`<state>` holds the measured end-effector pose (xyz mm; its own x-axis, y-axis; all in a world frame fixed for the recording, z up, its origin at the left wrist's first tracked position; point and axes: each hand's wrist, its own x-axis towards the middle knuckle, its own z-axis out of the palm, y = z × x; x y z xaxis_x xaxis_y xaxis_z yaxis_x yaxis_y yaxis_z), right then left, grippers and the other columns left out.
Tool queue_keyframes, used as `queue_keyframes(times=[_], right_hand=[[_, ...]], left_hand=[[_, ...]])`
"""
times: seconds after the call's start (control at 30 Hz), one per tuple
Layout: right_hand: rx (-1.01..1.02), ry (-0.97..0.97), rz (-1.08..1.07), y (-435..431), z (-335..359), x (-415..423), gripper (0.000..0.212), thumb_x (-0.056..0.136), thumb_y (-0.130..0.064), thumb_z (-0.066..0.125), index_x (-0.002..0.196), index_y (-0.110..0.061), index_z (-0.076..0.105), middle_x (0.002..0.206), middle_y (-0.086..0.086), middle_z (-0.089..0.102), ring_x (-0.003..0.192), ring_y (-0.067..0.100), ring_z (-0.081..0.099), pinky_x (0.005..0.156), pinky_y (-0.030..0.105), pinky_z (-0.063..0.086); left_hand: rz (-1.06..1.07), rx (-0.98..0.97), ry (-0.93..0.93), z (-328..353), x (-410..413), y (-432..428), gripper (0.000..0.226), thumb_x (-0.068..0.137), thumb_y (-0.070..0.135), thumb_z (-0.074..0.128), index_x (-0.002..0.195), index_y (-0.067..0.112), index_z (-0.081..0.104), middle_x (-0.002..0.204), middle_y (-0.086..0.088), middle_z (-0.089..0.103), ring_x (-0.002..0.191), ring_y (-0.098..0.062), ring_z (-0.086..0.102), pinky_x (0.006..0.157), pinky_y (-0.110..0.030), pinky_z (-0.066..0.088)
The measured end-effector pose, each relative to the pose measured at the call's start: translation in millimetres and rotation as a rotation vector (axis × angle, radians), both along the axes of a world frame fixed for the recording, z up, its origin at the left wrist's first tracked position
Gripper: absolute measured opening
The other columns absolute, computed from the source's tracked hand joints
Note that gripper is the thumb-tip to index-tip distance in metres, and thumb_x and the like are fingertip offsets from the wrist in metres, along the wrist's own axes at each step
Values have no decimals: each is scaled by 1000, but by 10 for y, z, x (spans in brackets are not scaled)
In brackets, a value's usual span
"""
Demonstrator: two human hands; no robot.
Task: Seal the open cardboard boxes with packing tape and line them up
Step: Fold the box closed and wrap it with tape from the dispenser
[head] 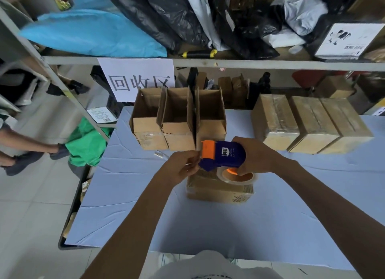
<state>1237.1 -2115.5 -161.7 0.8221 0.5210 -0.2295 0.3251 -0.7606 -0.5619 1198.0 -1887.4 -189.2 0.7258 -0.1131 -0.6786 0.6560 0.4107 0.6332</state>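
Cardboard box point(218, 190) under my hands sits mid-table on the blue cloth point(125, 195), flaps down and glossy w/ tape, so I judge this one's mid-seal or nearly done. Right hand point(257, 155) is wrapped round the blue/orange tape dispenser point(223, 155), roll hanging just over the box top. Left hand point(183, 166) pinches at the orange cutter end, prob. the loose tape tail, but the tape's clear and I can't make it out. Next move, as I see it: pull the tail free, lay it on the seam, drag the dispenser across, then slide the box to the right w/ the three sealed boxes point(310, 124). Three open boxes point(179, 120) wait at the back edge, flaps up. Hard to tell: whether the tail's actually in my fingers, how much of the seam's covered (dispenser hides it), and what's inside the open ones.
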Motion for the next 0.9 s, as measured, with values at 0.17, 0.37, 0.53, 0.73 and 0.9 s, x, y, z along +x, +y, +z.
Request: queue_keyframes(times=[0.17,0.37,0.53,0.73,0.9], right_hand=[[27,-1,-3,-12,-16,-1,79,58,-26,89,123,-21,45,119,-6,58,104,14,54,80,22,51],[24,0,8,-11,-32,25,77,58,-25,89,122,-21,46,118,-6,59,103,13,54,75,14,46],[26,1,17,0,-48,49,77,58,-26,88,123,-21,46,118,-8,59,101,11,54,74,10,45],[124,-12,23,-2,-36,-9,79,58,-34,88,121,-32,40,116,-20,53,103,9,55,72,8,47],[164,-149,15,53,-43,-88,76,62,-40,84,126,-24,46,120,-12,59,108,13,56,80,13,49]], left_hand=[[-18,-107,139,30,35,29,17,90,-3,54,107,0,59,115,-19,58,112,-24,56,85,-29,50],[-162,31,118,51,47,-4,19,87,-9,53,92,7,64,104,-14,62,96,-18,59,74,-23,51],[-202,276,117,68,90,18,12,87,3,60,81,13,65,96,-9,66,91,-19,61,89,-33,50],[-223,313,-6,105,82,40,10,89,0,58,92,8,63,102,-12,65,93,-19,63,74,-27,53],[-196,375,-95,119,51,52,13,87,-5,58,86,7,63,92,-10,65,83,-14,64,60,-20,53]])
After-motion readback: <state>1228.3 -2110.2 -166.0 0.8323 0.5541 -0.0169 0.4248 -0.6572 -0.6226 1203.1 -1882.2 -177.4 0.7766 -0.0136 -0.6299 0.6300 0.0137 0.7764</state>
